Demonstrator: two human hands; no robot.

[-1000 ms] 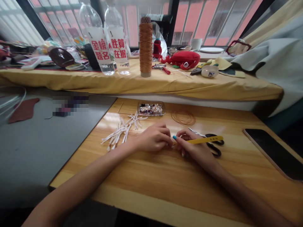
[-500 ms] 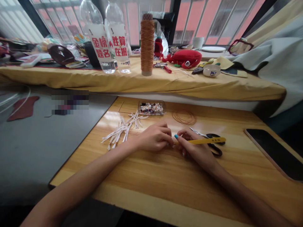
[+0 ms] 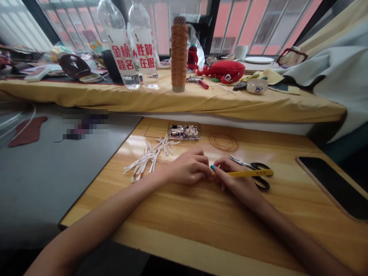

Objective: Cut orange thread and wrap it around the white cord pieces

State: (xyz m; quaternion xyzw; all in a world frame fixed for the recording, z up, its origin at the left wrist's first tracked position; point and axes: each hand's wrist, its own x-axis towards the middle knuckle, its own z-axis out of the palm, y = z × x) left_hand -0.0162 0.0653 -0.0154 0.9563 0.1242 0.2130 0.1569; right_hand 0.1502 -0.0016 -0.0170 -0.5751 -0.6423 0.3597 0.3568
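My left hand (image 3: 188, 168) rests on the wooden table (image 3: 201, 222) with its fingers curled and pinched together on something too small to make out. My right hand (image 3: 235, 180) meets it fingertip to fingertip and grips a yellow stick-like tool (image 3: 249, 173) that points to the right. Black-handled scissors (image 3: 255, 172) lie just behind my right hand. A bunch of white strips (image 3: 149, 155) lies to the left of my left hand. Beyond both hands sits a small clear tray of beads (image 3: 184, 131) and a coil of brown thread (image 3: 223, 142).
A dark phone (image 3: 333, 186) lies at the table's right edge. Behind, a yellow-covered ledge (image 3: 201, 101) carries two water bottles (image 3: 132, 46), a tall spool of brown cord (image 3: 178, 53), a red plush toy (image 3: 227, 71) and a small bowl (image 3: 256, 86). Grey floor (image 3: 43, 180) lies left.
Both hands stay together at the same spot. The yellow tool's far end has shifted slightly; the view has barely moved.
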